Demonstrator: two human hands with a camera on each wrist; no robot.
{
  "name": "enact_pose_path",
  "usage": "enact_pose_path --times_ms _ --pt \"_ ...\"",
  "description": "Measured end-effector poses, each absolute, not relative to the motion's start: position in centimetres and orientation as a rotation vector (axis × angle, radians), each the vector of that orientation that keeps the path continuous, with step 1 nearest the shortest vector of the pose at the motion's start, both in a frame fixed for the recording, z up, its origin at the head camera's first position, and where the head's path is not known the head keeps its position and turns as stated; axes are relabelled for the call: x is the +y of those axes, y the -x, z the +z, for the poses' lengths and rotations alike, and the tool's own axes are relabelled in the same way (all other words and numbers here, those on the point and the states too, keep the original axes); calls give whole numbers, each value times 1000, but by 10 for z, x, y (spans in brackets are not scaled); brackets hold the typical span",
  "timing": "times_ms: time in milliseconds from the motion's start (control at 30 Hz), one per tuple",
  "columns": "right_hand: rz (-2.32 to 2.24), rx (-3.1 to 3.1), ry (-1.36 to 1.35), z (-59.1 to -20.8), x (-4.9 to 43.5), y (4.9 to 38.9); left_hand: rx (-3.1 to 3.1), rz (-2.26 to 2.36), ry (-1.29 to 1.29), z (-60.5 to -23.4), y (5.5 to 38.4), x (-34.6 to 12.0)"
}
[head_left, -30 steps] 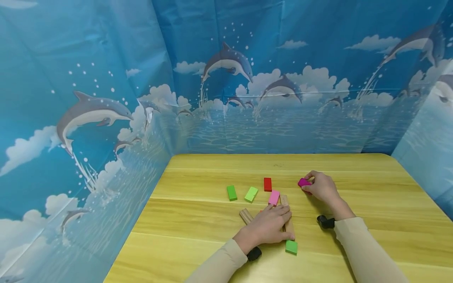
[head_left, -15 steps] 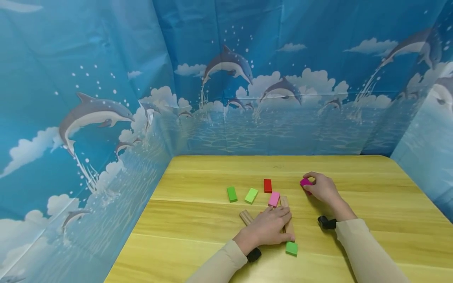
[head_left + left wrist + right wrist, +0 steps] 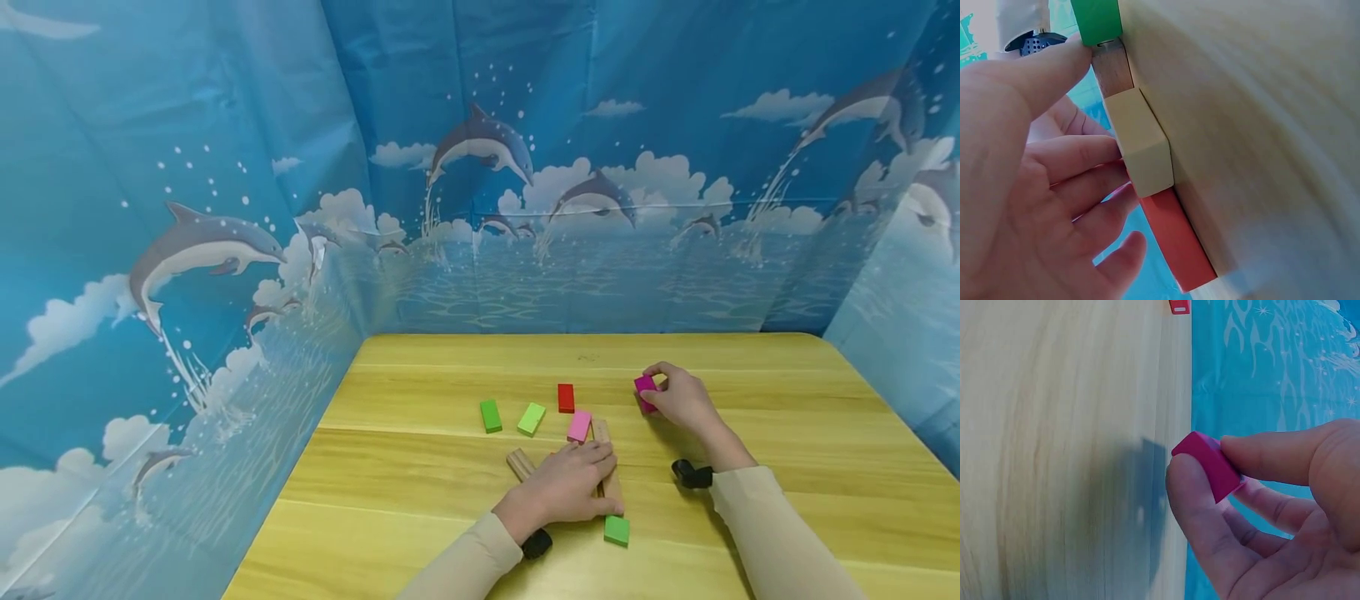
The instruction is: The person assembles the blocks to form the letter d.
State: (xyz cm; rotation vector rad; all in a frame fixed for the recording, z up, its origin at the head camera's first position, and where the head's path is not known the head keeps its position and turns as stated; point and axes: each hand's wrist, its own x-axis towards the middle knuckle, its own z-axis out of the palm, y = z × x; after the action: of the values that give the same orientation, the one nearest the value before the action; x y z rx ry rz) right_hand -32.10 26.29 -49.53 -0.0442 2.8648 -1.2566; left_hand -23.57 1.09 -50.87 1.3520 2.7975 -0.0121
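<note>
My right hand [image 3: 684,402] pinches a magenta block [image 3: 1213,465] between thumb and fingers; in the right wrist view the block is tilted and its shadow falls on the tabletop. With fingers extended, my left hand [image 3: 568,483] rests over several wooden pieces at the table's middle. Its thumb touches the end of a long wooden strip [image 3: 611,483] beside a green block [image 3: 617,531]. In the left wrist view its fingertips touch or nearly touch a plain wood block [image 3: 1141,144] and a red block [image 3: 1179,240]. The palm hides part of this group in the head view.
Beyond my left hand lie a pink block [image 3: 579,426], a red block [image 3: 566,398], a light green block [image 3: 531,419] and a darker green block [image 3: 491,416]. Another wooden strip [image 3: 519,462] pokes out left of the hand. A dolphin-print curtain [image 3: 480,275] surrounds the table [image 3: 375,508].
The magenta block has turned in my right hand's fingers, now standing more upright, and the hand has shifted slightly. My left hand stays in place. The head view has tilted a little upward.
</note>
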Motion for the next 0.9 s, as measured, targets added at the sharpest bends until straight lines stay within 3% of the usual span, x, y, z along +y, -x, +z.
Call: enact_pose_path --times_ms 900 --pt "-1388 2807 165 -503 228 317 2769 -45 -1362 -507 230 14"
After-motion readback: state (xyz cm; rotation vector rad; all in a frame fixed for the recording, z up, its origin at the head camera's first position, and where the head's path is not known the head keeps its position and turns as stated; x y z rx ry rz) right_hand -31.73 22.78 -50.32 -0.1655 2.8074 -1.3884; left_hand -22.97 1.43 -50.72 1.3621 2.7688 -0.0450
